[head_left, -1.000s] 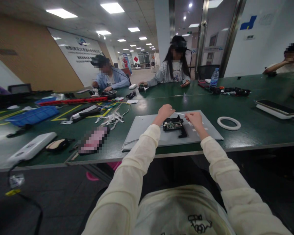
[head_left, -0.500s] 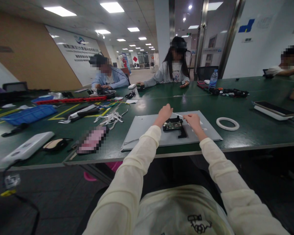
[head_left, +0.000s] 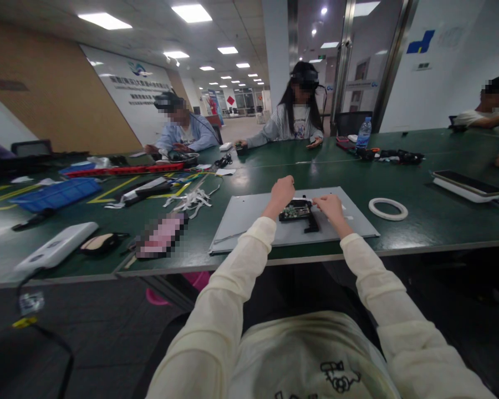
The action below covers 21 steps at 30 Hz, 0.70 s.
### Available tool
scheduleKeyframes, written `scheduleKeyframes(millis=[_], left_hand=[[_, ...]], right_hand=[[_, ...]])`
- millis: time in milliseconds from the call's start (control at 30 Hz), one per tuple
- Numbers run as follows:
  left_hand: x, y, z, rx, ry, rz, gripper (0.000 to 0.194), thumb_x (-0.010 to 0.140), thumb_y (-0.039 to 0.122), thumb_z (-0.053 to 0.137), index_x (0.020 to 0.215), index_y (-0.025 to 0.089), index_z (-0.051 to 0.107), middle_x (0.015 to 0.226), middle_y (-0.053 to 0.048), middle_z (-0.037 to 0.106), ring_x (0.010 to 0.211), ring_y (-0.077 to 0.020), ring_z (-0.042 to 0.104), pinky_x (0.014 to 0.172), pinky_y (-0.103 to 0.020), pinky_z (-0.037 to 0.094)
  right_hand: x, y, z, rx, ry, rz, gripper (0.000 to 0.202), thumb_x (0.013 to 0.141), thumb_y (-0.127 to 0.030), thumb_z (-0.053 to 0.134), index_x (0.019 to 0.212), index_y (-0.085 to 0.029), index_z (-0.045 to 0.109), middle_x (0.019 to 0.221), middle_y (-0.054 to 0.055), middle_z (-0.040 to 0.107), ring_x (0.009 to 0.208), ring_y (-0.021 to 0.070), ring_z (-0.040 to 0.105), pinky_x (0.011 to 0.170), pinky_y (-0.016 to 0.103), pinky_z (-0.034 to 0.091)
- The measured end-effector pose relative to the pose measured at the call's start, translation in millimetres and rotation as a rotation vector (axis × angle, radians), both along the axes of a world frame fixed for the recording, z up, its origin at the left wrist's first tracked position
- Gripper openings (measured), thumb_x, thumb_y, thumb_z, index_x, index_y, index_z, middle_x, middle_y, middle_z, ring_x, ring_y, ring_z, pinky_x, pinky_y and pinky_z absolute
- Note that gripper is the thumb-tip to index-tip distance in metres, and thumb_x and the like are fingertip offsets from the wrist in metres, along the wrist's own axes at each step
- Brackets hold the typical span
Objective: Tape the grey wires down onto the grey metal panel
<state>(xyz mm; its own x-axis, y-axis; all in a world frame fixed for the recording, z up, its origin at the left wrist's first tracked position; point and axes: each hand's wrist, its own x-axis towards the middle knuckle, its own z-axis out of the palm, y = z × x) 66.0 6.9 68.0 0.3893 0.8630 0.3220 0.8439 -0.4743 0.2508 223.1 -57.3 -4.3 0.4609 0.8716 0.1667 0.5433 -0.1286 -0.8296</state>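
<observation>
Over the far edge of a circuit board (head_left: 296,210) in a black frame, my left hand (head_left: 283,191) is closed in a pinch. My right hand (head_left: 330,206) also pinches, at the frame's right corner. A thin white strip (head_left: 304,200), looking like tape, runs between the two hands along the board's far side. Its right end is in my right fingers; the left end is hidden behind my left hand. Under the circuit board lies a flat grey panel (head_left: 241,213), with small white pieces (head_left: 347,218) on it near my right hand.
A white tape roll (head_left: 388,209) lies right of the panel. To the left are a heap of white strips (head_left: 194,200), a pink phone (head_left: 161,235), a white power strip (head_left: 57,245) and a blue basket (head_left: 58,194). Co-workers sit across the green table (head_left: 266,173).
The white strip has come down closer to the circuit board's far edge, and less of it shows between my hands. Both hands stay near the board; the view has shifted slightly.
</observation>
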Motion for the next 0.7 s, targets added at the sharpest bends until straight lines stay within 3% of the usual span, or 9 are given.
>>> scheduleKeyframes(millis=[133,267,433,700], left_hand=[[4.0,-0.6,-15.8,-0.004,0.122,-0.099,0.036,0.090,0.011,0.037,0.114,0.017,0.064,0.113,-0.011,0.069,0.105,-0.0191,0.063,0.089,-0.028,0.048],[5.4,-1.2,-26.9,-0.026,0.180,-0.117,0.036,0.087,0.008,0.040,0.111,0.015,0.066,0.112,-0.012,0.069,0.105,-0.0203,0.063,0.089,-0.028,0.048],[5.4,1.0,-34.6,-0.063,0.238,-0.131,0.030,0.084,0.008,0.044,0.097,0.014,0.071,0.100,-0.014,0.072,0.099,-0.0218,0.066,0.087,-0.028,0.049],[8.1,0.8,-41.5,-0.071,0.307,-0.146,0.033,0.087,0.012,0.042,0.103,0.014,0.071,0.105,-0.014,0.071,0.100,-0.0209,0.066,0.090,-0.028,0.048]], right_hand=[[-4.4,-8.2,7.9,-0.076,-0.104,-0.026,0.029,0.078,-0.038,0.057,0.078,-0.017,0.077,0.072,0.006,0.071,0.072,0.0192,0.063,0.064,0.025,0.043],[-7.4,-13.4,12.7,-0.137,-0.202,-0.037,0.030,0.080,-0.038,0.055,0.080,-0.018,0.078,0.077,0.007,0.072,0.077,0.0193,0.065,0.066,0.024,0.043],[-7.9,-14.8,14.0,-0.185,-0.248,-0.052,0.031,0.082,-0.039,0.054,0.082,-0.020,0.078,0.081,0.007,0.073,0.080,0.0187,0.066,0.068,0.023,0.044],[-12.3,-18.6,14.5,-0.256,-0.430,-0.054,0.037,0.087,-0.044,0.049,0.091,-0.020,0.078,0.093,0.012,0.073,0.093,0.0233,0.066,0.076,0.027,0.047]])
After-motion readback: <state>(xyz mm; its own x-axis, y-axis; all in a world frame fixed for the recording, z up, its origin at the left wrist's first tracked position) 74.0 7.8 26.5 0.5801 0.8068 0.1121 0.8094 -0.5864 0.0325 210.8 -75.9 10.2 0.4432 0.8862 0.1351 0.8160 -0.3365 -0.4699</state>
